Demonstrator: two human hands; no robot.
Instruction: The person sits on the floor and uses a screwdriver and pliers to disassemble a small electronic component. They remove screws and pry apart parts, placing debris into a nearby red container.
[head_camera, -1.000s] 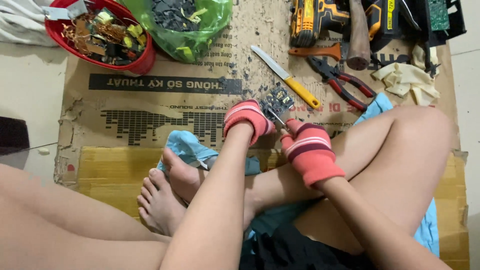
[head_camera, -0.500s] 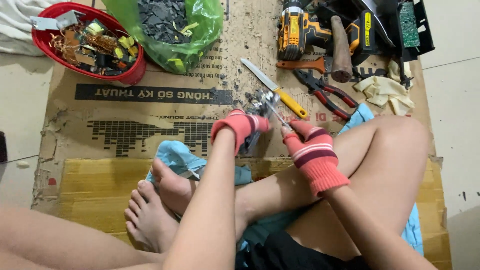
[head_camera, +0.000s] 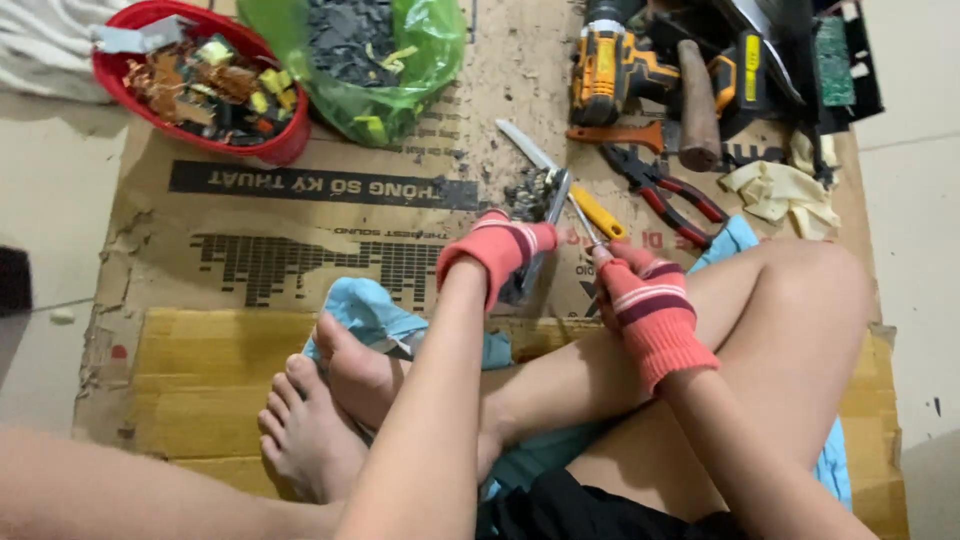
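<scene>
The left hand (head_camera: 497, 252), gloved in coral knit, is clamping a small circuit board (head_camera: 540, 215) upright above the cardboard mat (head_camera: 300, 250), fingers closed around it, probably so scraps are dropping onto the mat. The right hand (head_camera: 635, 290) is gripping a thin metal tool (head_camera: 583, 218), its tip touching the board's edge. Just beyond are lying a yellow-handled knife (head_camera: 565, 180) and red pliers (head_camera: 665, 190); a red basket (head_camera: 280, 145) of salvaged parts is sitting far left.

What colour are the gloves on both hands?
Coral red with dark and white stripes at the cuffs, on the left hand and right hand; head view.
</scene>
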